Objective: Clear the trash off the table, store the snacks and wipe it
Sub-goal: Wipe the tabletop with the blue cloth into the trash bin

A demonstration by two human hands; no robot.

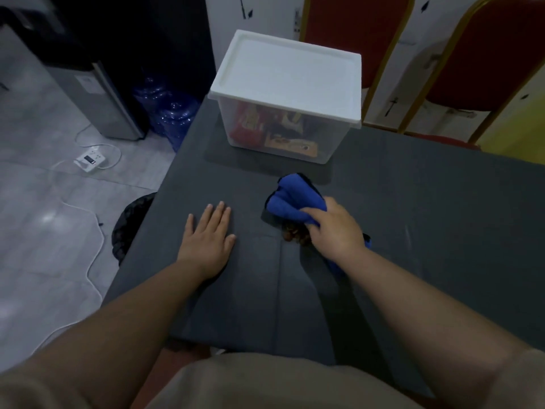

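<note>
My right hand [336, 228] grips a bunched blue cloth [292, 199] and presses it on the dark table [427, 219] near the middle. A small brown smear or crumb patch [293, 234] shows just under the cloth's near edge. My left hand [208, 236] lies flat on the table, fingers spread, a little left of the cloth and holding nothing. A clear plastic box [283, 137] with a white lid [290, 73] stands shut at the table's far side, with red and orange snack packs inside.
A black bin [129, 222] sits on the floor by the table's left edge. A white power strip [88, 160] and cables lie on the grey tiles. Two red chairs [483, 54] stand behind the table. Blue water bottles [171, 110] stand at the far left.
</note>
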